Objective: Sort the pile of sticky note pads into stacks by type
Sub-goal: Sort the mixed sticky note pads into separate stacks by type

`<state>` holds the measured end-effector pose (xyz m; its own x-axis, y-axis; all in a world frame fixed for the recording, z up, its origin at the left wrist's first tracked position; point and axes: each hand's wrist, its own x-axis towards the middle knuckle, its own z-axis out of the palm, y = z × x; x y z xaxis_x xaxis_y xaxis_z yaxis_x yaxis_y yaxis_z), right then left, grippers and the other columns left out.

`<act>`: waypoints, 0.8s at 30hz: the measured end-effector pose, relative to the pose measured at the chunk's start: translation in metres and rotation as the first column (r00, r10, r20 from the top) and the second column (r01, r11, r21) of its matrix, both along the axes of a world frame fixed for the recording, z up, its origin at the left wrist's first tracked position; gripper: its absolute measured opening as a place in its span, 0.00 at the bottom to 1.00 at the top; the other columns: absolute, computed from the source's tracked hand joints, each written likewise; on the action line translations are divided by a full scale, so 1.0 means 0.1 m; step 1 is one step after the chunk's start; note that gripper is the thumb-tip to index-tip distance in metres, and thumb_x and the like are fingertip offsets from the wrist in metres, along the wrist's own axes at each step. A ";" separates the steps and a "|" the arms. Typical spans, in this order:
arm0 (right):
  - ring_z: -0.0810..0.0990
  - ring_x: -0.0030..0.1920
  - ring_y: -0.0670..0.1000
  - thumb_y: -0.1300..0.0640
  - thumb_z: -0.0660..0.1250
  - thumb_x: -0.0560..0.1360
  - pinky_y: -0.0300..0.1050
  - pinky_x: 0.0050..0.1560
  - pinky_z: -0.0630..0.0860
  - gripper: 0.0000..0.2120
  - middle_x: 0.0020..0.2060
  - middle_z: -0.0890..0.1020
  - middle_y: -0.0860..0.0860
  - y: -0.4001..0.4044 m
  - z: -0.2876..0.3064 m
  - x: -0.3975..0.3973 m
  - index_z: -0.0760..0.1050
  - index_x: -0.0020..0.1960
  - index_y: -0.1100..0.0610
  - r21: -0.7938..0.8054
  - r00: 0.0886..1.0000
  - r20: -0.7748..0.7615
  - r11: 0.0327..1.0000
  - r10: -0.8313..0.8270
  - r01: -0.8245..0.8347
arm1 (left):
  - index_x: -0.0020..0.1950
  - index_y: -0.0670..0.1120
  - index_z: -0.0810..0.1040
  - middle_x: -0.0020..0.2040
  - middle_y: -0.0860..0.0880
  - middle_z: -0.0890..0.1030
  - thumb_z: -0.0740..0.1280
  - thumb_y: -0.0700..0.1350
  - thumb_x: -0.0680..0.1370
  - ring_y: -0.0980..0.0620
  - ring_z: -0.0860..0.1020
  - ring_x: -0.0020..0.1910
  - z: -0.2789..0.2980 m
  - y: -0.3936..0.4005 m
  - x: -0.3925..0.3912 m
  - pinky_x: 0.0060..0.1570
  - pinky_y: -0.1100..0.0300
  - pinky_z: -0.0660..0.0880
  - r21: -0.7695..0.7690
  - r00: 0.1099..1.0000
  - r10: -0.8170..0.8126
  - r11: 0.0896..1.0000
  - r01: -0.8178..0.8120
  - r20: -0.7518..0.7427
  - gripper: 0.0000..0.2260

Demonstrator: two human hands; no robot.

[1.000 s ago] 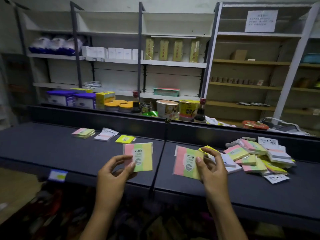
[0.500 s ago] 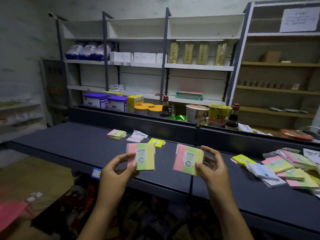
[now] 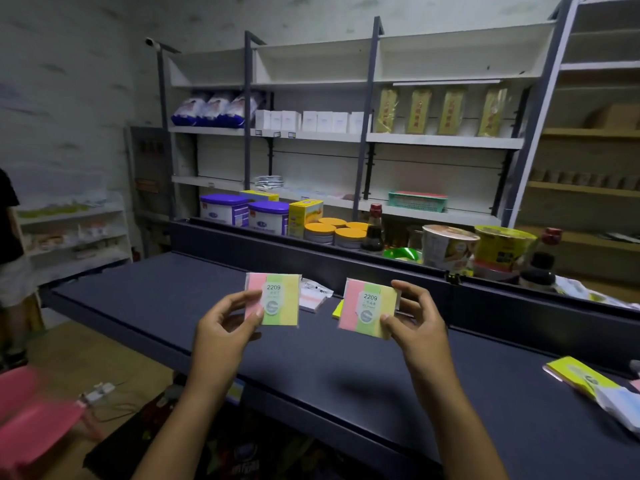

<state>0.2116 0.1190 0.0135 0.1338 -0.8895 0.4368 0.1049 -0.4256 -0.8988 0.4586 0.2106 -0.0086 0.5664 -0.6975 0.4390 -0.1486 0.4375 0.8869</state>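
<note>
Two striped sticky note pads, each pink, green and yellow with a "2209" label, were held up above the dark table (image 3: 145, 303). The left hand (image 3: 225, 327) pinched the left pad (image 3: 280, 299) by its lower left corner; the right hand (image 3: 415, 327) gripped the right pad (image 3: 360, 306) along its right edge. A white pad (image 3: 313, 297) lay near the table's back edge between them, and more pads (image 3: 585, 379) sat at its right end.

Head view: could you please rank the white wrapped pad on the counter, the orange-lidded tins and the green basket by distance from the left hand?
1. White wrapped pad, on the counter just right of the left hand.
2. Orange-lidded tins, behind the counter's back wall.
3. Green basket, on the rear shelf.
</note>
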 end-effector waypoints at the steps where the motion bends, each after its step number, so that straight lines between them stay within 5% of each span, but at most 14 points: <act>1: 0.84 0.49 0.40 0.71 0.66 0.77 0.35 0.37 0.80 0.21 0.55 0.81 0.51 -0.05 0.02 0.08 0.75 0.61 0.48 0.001 1.000 -0.004 1.000 -0.001 0.001 | 0.57 0.48 0.82 0.53 0.50 0.84 0.70 0.37 0.77 0.49 0.83 0.52 0.00 -0.06 0.10 0.40 0.61 0.82 0.003 1.000 0.012 1.000 -0.012 0.018 0.11; 14: 0.85 0.50 0.47 0.71 0.67 0.76 0.40 0.40 0.82 0.21 0.55 0.82 0.53 -0.85 0.18 1.47 0.76 0.62 0.49 0.005 0.987 0.012 0.987 -0.162 0.162 | 0.55 0.47 0.83 0.54 0.50 0.85 0.71 0.34 0.76 0.52 0.82 0.52 -0.12 -1.38 1.66 0.41 0.66 0.78 0.089 0.976 -0.177 0.982 0.166 0.128 0.12; 20: 0.86 0.47 0.44 0.71 0.66 0.76 0.39 0.37 0.81 0.21 0.53 0.83 0.52 -1.21 0.18 1.98 0.76 0.62 0.49 0.042 0.973 0.045 0.974 -0.225 0.224 | 0.53 0.51 0.83 0.53 0.52 0.85 0.73 0.35 0.74 0.51 0.82 0.55 -0.25 -2.06 2.07 0.57 0.55 0.78 0.196 0.936 -0.267 0.955 0.224 0.230 0.13; 24: 0.86 0.47 0.43 0.70 0.66 0.77 0.39 0.36 0.81 0.21 0.53 0.81 0.50 -1.40 0.16 2.19 0.75 0.62 0.48 0.056 0.964 0.040 0.964 -0.264 0.261 | 0.53 0.53 0.83 0.53 0.53 0.84 0.73 0.37 0.74 0.54 0.81 0.55 -0.37 -2.32 2.17 0.58 0.56 0.77 0.265 0.912 -0.323 0.930 0.255 0.253 0.12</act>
<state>0.4310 -0.0208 0.0297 -0.1268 -0.9114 0.3916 0.0375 -0.3989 -0.9162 0.6757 -0.0212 -0.0457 0.1976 -0.9090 0.3671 -0.3086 0.2978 0.9034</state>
